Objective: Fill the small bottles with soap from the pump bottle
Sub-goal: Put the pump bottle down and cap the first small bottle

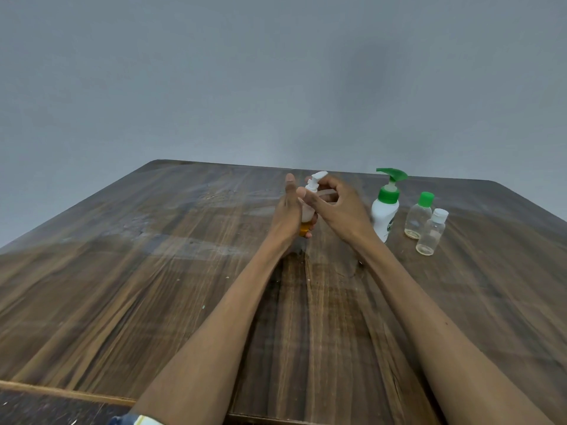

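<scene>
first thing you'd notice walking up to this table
Both hands meet near the table's middle: the left hand grips a small bottle with amber liquid and a white pump top, which the right hand works at. Just to their right stand a white pump bottle with a green pump and two nearly empty clear small bottles, one green-capped, one white-capped.

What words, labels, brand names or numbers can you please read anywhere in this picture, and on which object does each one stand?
White pump bottle with green pump head: green print low on its side, cut off and too blurred to read.
Clear small bottle with green cap: no text visible.
Clear small bottle with white cap: no text visible.
Small white-pump bottle with amber liquid, held between the left hand and right hand: no text visible.
</scene>
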